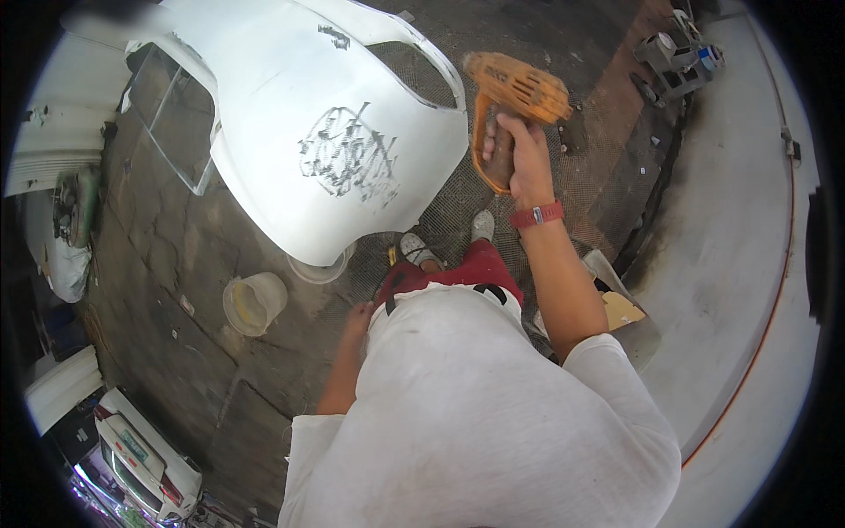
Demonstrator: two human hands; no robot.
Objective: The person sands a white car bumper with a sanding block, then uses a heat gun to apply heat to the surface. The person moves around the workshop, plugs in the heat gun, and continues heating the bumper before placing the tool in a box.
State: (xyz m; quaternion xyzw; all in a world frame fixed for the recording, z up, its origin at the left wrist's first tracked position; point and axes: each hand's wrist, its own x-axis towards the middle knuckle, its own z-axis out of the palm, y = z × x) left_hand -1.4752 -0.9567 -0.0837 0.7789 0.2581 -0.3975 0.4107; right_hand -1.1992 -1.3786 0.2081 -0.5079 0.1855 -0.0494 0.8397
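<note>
My right hand (526, 163), with a red band on its wrist, is closed round the loop handle of an orange power tool (519, 86) with vent slots; its exact kind I cannot make out. The tool is held up right of a large white curved body panel (273, 97), apart from it. Dark scribbled marks cover part of the panel's face, with a smaller dark patch higher up. My left hand (359, 317) hangs low beside my thigh; its fingers are mostly hidden, and whatever it may hold does not show.
A metal frame stand (163, 114) props the panel's left side. A translucent bucket (255, 304) stands on the cracked floor, with another container (321, 267) under the panel's lower edge. Rightward are a pale wall (731, 229), a grey stool (682, 66) and a box (629, 317). A white car (145, 453) is lower left.
</note>
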